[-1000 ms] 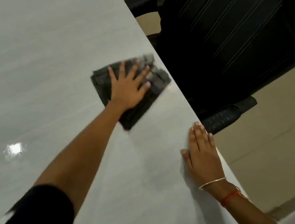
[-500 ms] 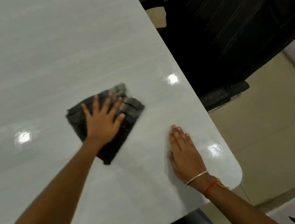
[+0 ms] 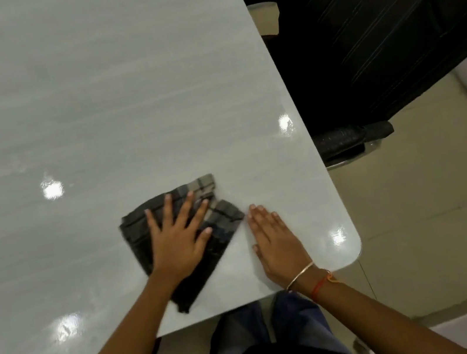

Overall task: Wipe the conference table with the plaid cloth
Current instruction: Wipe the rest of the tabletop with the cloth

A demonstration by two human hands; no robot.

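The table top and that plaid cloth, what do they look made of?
Conference table: likely glossy laminate or polished stone, hard to tell which; pale grey streaks, sharp light reflections. Plaid cloth: matte woven fabric; checked stripes, soft folded layers.

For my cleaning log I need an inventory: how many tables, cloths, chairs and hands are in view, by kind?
1 glossy pale grey conference table
1 folded dark plaid cloth
1 black office chair
2 bare hands: left hand flat on the cloth, right hand flat on the table
Total: 5
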